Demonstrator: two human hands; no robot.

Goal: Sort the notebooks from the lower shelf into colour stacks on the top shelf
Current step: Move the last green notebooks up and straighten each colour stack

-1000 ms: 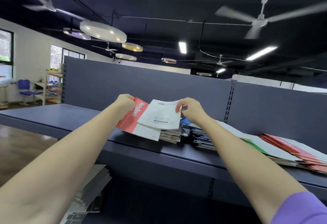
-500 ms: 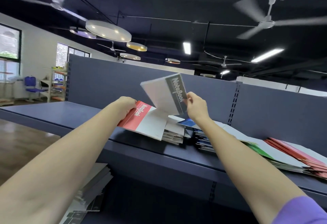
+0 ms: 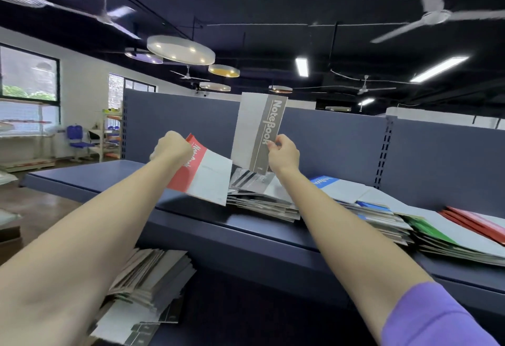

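Fingers [image 3: 276, 142] of her right hand [image 3: 284, 154] pinch a grey notebook [image 3: 258, 132] upright above the grey stack [image 3: 262, 198] on the top shelf [image 3: 114, 181].
Left hand [image 3: 170, 147] grips a red notebook [image 3: 202, 176], tilted beside it. Placing step, I'd say: lay grey flat, then carry red to the red stack [image 3: 475, 221].

Grey-banded notebook [image 3: 258, 134] upright above grey stack [image 3: 262, 198] on top shelf [image 3: 191, 225]; red-banded notebook [image 3: 203, 175] tilted beside it; blue [image 3: 363, 206], green [image 3: 448, 242], red [image 3: 475, 222] stacks rightward; unsorted pile [image 3: 147, 288] below.
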